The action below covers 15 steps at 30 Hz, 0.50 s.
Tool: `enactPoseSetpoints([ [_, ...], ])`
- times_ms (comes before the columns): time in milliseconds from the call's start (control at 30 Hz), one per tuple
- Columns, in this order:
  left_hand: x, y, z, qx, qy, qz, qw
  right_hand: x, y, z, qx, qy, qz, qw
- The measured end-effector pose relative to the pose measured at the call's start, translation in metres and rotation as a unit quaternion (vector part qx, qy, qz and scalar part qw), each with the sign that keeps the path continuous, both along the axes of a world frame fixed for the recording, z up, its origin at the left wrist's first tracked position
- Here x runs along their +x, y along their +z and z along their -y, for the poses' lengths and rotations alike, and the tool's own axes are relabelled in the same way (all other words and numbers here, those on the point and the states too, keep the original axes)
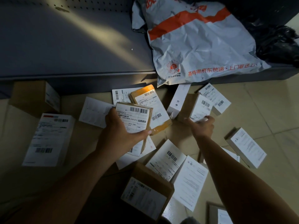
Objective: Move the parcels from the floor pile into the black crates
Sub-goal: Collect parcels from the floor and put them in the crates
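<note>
Hands pinch parcels: left hand (119,131) a labelled parcel (135,118), right hand (202,126) a brown box (195,106).

brown cardboard parcels (187,107) with white labels striped by black barcodes lie on pale beige tiles (267,110); one parcel (152,109) is wrapped in amber tape; a grey mailer bag (202,46) has orange stripe and lettering.

Grey perforated metal shelf (68,46) above beige tiled floor (267,110)
</note>
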State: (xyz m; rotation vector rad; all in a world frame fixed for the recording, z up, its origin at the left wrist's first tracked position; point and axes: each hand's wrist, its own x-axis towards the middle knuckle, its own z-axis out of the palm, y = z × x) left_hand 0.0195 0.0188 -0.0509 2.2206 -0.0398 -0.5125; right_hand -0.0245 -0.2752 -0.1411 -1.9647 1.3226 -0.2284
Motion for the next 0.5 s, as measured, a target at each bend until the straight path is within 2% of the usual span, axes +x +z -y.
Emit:
enactPoseSetpoints([
  [167,0.006,-0.006,-0.008,0.01,0.015,-0.007,1.0,-0.028,0.017,-0.025,-0.097,0.011,0.009,0.995],
  [333,0.003,-0.015,-0.002,-0.009,0.019,-0.023,1.0,-0.062,0.037,-0.058,-0.071,0.098,0.042,0.992],
  [500,-0.008,-0.021,0.014,-0.021,-0.007,-0.031,0.999,-0.079,0.057,-0.095,-0.101,0.21,0.041,0.972],
])
